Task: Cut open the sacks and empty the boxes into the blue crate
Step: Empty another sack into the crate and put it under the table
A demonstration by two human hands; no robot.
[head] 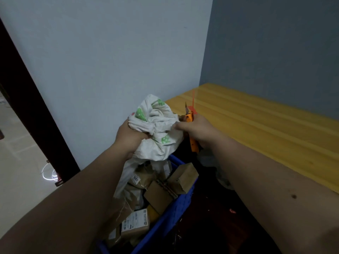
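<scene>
- Sack [156, 125]: white woven cloth with green print, bunched and crumpled, held up above the far end of the blue crate [176, 208], its loose lower end hanging down into the crate.
- Left hand [128, 136] grips the bunched sack from the left, fingers curled into the fabric.
- Right hand [194, 129] is wrapped round an orange utility knife [190, 125], blade out and pointing up; its forefinger reaches across to touch the sack's right side.
- A thin red strip [194, 107] stands up just behind the knife; what it is cannot be told.
- Cardboard boxes [161, 195] lie heaped inside the crate beneath the sack, some with white labels, one tag reading 5007.
- A yellow wooden table [266, 129] stands to the right of the crate, against the grey wall.
- Left of the crate are a dark door frame [33, 110] and pale floor tiles.
</scene>
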